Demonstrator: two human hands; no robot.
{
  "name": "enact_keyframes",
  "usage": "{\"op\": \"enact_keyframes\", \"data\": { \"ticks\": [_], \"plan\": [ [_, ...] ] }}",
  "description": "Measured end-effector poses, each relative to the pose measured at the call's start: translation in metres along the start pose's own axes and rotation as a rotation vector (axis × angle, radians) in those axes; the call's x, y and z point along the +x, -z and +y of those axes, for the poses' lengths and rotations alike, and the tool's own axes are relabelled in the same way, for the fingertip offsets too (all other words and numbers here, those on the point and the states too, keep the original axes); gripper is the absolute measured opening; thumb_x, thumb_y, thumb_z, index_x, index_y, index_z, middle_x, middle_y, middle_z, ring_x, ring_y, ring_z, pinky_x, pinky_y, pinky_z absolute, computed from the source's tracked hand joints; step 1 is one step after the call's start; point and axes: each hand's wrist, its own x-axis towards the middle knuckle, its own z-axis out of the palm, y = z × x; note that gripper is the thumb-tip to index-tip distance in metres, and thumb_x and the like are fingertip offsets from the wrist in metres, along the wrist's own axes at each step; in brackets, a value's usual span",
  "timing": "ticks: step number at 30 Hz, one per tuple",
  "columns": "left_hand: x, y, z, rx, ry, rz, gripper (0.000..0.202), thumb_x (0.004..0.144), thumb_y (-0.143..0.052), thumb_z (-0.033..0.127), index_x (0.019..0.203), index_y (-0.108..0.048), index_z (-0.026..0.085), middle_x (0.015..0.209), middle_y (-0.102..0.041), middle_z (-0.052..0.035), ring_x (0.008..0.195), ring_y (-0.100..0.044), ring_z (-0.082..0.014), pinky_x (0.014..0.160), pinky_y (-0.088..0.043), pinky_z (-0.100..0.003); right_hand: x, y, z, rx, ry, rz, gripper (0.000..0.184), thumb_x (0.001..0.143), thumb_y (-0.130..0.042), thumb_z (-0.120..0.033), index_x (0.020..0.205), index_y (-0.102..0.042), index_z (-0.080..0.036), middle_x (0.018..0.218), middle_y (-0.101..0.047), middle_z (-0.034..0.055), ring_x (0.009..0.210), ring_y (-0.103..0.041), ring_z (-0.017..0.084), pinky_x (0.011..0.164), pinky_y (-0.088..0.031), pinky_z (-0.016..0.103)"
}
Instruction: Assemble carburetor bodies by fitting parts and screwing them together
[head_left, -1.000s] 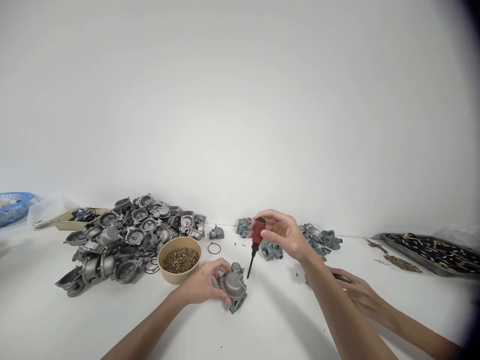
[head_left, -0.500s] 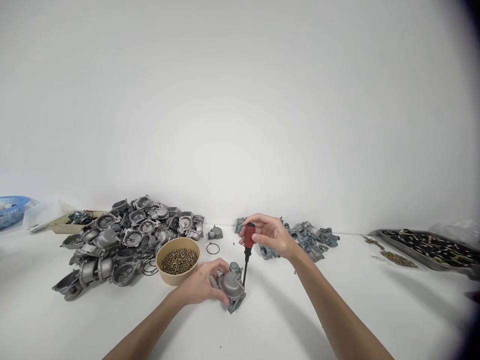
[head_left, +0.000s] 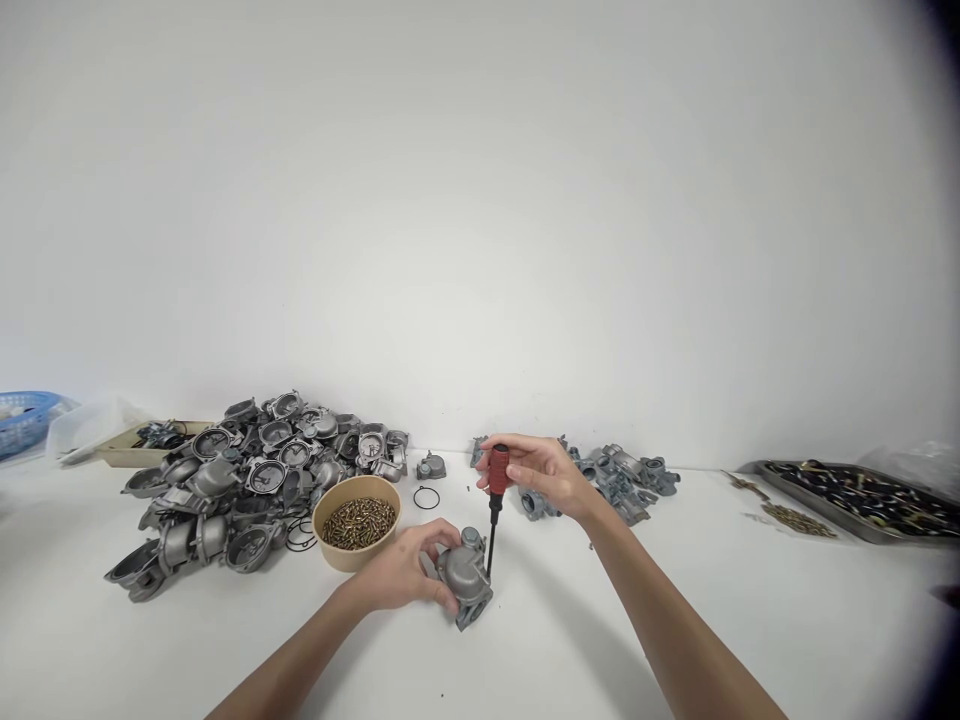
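Note:
My left hand [head_left: 411,568] grips a grey metal carburetor [head_left: 463,574] against the white table, thumb at its near side and fingers behind. In my right hand [head_left: 541,470] is a screwdriver [head_left: 498,472] with a red and black handle, held nearly upright between thumb and fingers. Its dark shaft meets the right edge of the carburetor; the tip and any screw under it are too small to make out. Just left of the carburetor stands a round tan bowl [head_left: 330,552] filled with small brass-coloured screws.
Metal float bowls [head_left: 266,475] are heaped at left. Behind lie a single float bowl [head_left: 431,465] and a black rubber ring [head_left: 426,497]. Grey carburetor bodies [head_left: 622,480] sit behind my right hand. A metal tray [head_left: 862,495] of dark parts is far right, a blue basket [head_left: 26,425] far left.
The fingers of my right hand have shifted around the screwdriver handle and now lie closer against it. The carburetor and my left hand stay almost where they were.

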Motion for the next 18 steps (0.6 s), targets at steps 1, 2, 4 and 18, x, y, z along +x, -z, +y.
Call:
{"op": "enact_keyframes", "data": {
  "ticks": [1, 2, 4, 18],
  "plan": [
    [-0.0001, 0.0003, 0.0000, -0.006, 0.005, -0.004, 0.067, 0.052, -0.095, 0.033, 0.109, -0.062, 0.023, 0.106, -0.065, -0.0015, 0.087, -0.059, -0.0184, 0.061, -0.043, -0.022, -0.0001, 0.0003, 0.0002, -0.006, 0.002, -0.003, 0.039, 0.091, -0.070, -0.038, 0.125, -0.064, -0.018, 0.111, -0.071, 0.0136, 0.093, -0.075, 0.030, 0.082, -0.061, 0.045],
    [-0.0002, 0.0006, 0.0002, -0.009, 0.010, -0.007, 0.067, 0.051, -0.095, 0.034, 0.109, -0.062, 0.023, 0.105, -0.064, -0.0015, 0.086, -0.059, -0.0182, 0.061, -0.043, -0.023, -0.0002, 0.0005, 0.0002, -0.011, 0.003, -0.005, 0.039, 0.091, -0.069, -0.037, 0.125, -0.064, -0.018, 0.111, -0.071, 0.0135, 0.093, -0.075, 0.030, 0.083, -0.061, 0.045],
    [-0.0004, 0.0012, 0.0008, -0.010, 0.013, -0.011, 0.068, 0.051, -0.095, 0.034, 0.109, -0.062, 0.023, 0.105, -0.064, -0.0017, 0.085, -0.059, -0.0179, 0.061, -0.043, -0.023, -0.0003, 0.0005, -0.0004, -0.021, 0.002, -0.004, 0.039, 0.092, -0.069, -0.038, 0.126, -0.064, -0.018, 0.111, -0.071, 0.0133, 0.092, -0.075, 0.029, 0.084, -0.061, 0.045],
    [0.0009, 0.0018, -0.0022, -0.039, -0.019, -0.024, 0.066, 0.053, -0.095, 0.032, 0.109, -0.062, 0.023, 0.114, -0.065, -0.0039, 0.098, -0.058, -0.0222, 0.060, -0.043, -0.022, 0.0014, -0.0039, -0.0045, 0.015, 0.025, -0.025, 0.040, 0.091, -0.069, -0.043, 0.121, -0.065, -0.018, 0.107, -0.070, 0.0117, 0.090, -0.073, 0.027, 0.081, -0.059, 0.042]
  ]
}}
